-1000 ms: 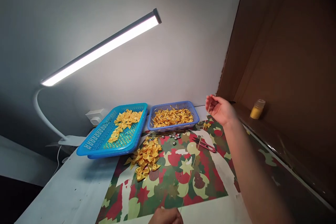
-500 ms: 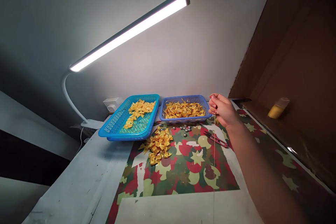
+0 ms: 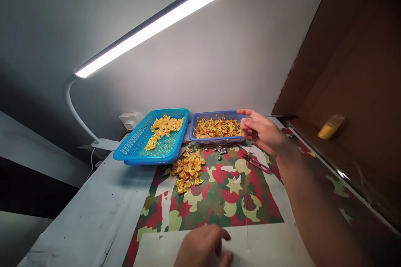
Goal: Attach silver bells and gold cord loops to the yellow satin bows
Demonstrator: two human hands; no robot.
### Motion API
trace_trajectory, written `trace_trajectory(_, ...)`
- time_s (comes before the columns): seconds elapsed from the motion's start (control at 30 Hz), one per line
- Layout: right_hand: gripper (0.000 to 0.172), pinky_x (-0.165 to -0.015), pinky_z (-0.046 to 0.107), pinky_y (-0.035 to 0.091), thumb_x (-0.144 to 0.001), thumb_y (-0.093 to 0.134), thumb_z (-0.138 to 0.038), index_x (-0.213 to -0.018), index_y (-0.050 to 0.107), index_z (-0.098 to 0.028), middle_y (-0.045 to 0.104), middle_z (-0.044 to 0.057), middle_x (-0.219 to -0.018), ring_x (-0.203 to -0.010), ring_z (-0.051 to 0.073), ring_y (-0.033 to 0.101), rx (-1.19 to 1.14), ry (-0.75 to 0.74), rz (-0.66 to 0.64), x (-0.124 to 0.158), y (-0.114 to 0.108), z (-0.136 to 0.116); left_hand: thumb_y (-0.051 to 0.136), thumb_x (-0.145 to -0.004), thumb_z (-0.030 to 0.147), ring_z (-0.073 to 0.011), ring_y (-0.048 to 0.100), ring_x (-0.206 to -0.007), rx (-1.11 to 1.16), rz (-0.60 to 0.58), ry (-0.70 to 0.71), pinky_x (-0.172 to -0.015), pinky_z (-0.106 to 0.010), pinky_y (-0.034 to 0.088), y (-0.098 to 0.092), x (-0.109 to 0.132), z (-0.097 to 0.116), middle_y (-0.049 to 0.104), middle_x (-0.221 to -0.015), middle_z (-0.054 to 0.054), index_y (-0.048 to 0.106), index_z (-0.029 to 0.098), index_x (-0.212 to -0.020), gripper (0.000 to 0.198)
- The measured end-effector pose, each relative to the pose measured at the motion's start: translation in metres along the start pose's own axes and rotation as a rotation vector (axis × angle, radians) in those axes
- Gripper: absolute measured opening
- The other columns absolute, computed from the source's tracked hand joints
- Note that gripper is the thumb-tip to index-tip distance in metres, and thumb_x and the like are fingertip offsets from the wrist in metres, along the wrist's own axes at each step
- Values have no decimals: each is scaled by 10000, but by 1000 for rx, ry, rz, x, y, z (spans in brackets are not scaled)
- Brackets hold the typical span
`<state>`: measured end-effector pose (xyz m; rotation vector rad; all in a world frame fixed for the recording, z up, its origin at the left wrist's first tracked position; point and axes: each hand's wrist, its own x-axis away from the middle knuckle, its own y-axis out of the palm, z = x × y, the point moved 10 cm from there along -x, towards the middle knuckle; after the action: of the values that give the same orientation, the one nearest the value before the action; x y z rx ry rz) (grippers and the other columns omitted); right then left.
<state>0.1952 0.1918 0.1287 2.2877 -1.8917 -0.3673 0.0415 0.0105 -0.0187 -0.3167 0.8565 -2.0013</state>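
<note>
My right hand (image 3: 261, 131) is raised over the table beside the purple basket (image 3: 191, 122). Its fingers are pinched on a thin gold thread (image 3: 247, 183) that hangs straight down toward the near edge. My left hand (image 3: 203, 250) shows at the bottom of the view, fingers curled, resting on the white sheet close to the thread's lower end. What it holds, if anything, is hidden. A pile of gold ribbon bows (image 3: 187, 169) lies on the patterned mat (image 3: 216, 204). Small silver bells (image 3: 221, 149) lie in front of the purple basket.
A blue tray (image 3: 131, 150) with gold bows stands at the back left, next to a socket (image 3: 129, 119). Red thread snips (image 3: 257, 163) lie under my right wrist. A lit bar lamp (image 3: 153, 27) arches overhead. A brown cardboard wall (image 3: 351, 50) and a yellow jar (image 3: 327, 128) stand at the right.
My right hand has moved left and a little lower, toward the purple basket, with the thread. My left hand, out of view half a second ago, is back at the bottom edge.
</note>
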Motion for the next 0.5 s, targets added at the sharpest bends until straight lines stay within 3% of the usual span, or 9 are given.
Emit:
trace_trajectory(0.1, 418, -516, 222, 279, -861, 635, -289, -1219, 436, -210, 428, -87, -604, -525, 87, 301, 33, -49, -231, 9, 33, -1, 567, -888, 319, -145, 561, -614, 19, 293, -47, -572, -249, 458, -65, -26, 9, 661, -748, -39, 678, 208, -996, 190)
trace_trajectory(0.23, 489, -549, 236, 286, -923, 585, -376, -1323, 368, -196, 443, -77, -624, -552, 93, 323, 87, -98, -459, 26, 77, 7, 637, -860, 366, -127, 565, -682, 395, 550, -61, -614, -219, 453, -127, -61, 22, 660, -806, -21, 715, 233, -1029, 228)
trace_trajectory(0.33, 516, -597, 238, 348, -932, 570, -385, -1356, 353, -186, 466, -67, -654, -586, 98, 383, 120, -70, -520, 36, 100, 21, 698, -815, 390, -135, 596, -766, 709, 685, -6, -675, -213, 476, -148, -79, 21, 682, -853, -29, 753, 220, -964, 233)
trace_trajectory(0.43, 471, -766, 291, 429, -956, 525, -367, -1360, 358, -190, 565, -13, -775, -789, 140, 529, 119, -89, -516, 38, 111, 29, 784, -723, 413, -134, 608, -728, 933, 738, -13, -653, -215, 498, -149, -88, 9, 678, -777, -17, 779, 211, -862, 245)
trace_trajectory(0.5, 475, -819, 323, 441, -968, 499, -349, -1385, 322, -204, 577, -12, -790, -852, 156, 551, 97, -72, -529, 37, 116, 37, 837, -642, 429, -139, 624, -694, 1025, 748, -93, -613, -211, 510, -144, -89, -4, 686, -733, -21, 787, 196, -828, 302)
